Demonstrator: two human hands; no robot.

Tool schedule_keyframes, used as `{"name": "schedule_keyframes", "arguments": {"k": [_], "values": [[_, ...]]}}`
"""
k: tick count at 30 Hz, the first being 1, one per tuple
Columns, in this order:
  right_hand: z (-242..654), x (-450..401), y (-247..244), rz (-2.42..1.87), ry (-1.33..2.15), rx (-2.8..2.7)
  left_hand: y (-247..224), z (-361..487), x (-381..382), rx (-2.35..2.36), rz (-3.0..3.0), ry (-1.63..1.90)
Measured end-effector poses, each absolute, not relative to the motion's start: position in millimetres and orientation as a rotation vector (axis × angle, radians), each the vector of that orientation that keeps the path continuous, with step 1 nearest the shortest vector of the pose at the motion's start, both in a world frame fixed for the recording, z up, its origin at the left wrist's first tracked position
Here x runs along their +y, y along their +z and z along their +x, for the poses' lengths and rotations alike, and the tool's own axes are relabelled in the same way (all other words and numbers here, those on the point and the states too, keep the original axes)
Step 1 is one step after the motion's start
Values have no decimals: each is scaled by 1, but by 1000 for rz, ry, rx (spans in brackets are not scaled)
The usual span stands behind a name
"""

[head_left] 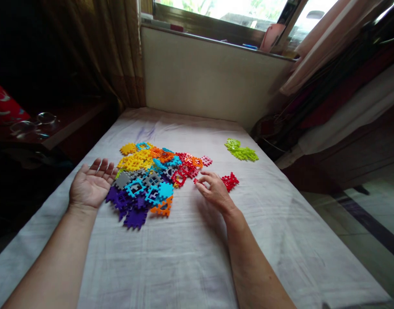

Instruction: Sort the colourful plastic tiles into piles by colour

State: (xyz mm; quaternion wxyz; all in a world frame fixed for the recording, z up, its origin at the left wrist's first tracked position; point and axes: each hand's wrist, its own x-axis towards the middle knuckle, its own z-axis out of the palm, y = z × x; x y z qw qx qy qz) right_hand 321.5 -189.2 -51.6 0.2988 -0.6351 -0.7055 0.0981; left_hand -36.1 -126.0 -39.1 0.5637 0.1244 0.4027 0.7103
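Note:
My left hand (pixel 93 183) lies palm up with its fingers loosely spread and nothing in it, at the left side of a mixed pile of plastic interlocking tiles. The pile holds yellow tiles (pixel 135 160), purple tiles (pixel 135 218), light blue tiles (pixel 166 190), grey tiles (pixel 122 180), orange tiles (pixel 164 207) and red tiles (pixel 187 169). Right of the pile, my right hand (pixel 213 189) pinches a red tile (pixel 196 181); only a small bit of it shows at the fingertips. Just past that hand lies a small group of red tiles (pixel 230 181).
Green tiles (pixel 243 153) lie apart at the back right of the cloth-covered surface (pixel 190 266). A wall and window ledge stand behind. At left, glasses (pixel 47 119) rest on a dark side table (pixel 74 124). Hanging clothes (pixel 348 111) crowd the right side.

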Motion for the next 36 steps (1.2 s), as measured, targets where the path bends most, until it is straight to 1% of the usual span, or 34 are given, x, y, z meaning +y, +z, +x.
{"name": "schedule_keyframes", "arguments": {"k": [2,7,10,16,19,22,26,28,31,36], "values": [[338,-189,-49,-1764,185,-1746,-40,-37,-126,953,314,1671],[377,-194,-49,-2130,-40,-1325,-41,-37,-125,963,338,1674],[390,-197,-53,-2248,-62,-1218,-39,-36,-126,954,303,1673],[395,-199,-55,-2346,-15,-1202,-40,-36,-127,931,288,1676],[388,-198,-50,-2311,-48,-1225,-39,-36,-126,943,288,1670],[362,-195,-47,-2158,-109,-1360,-38,-35,-126,941,282,1678],[307,-191,-53,-1855,16,-1752,-36,-33,-127,944,267,1679],[284,-190,-58,-1773,62,-1872,-36,-32,-127,950,266,1680],[267,-191,-64,-1750,90,-1953,-34,-32,-127,961,268,1683],[269,-192,-69,-1735,119,-1978,-33,-32,-125,979,268,1684]]}}
